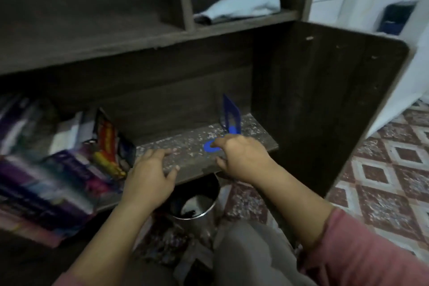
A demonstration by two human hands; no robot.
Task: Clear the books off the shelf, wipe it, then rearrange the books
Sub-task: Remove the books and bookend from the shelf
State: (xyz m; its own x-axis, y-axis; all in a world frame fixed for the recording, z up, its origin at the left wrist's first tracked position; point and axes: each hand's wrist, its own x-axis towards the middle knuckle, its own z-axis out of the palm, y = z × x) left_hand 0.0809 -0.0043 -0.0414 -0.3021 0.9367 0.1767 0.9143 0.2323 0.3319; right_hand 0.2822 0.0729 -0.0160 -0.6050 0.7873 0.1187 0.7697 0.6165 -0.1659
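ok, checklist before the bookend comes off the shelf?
1. Right hand on bookend: fingers touch its blue base; firm grip, cannot tell.
2. Left hand free: ok, open, resting on the shelf front edge.
3. Books cleared: not ok, a leaning stack fills the left end.
4. Shelf clean: not ok, speckled with dust.
5. Cloth ready: ok, lying in the upper compartment.
6. Bin under the shelf edge: ok, open.
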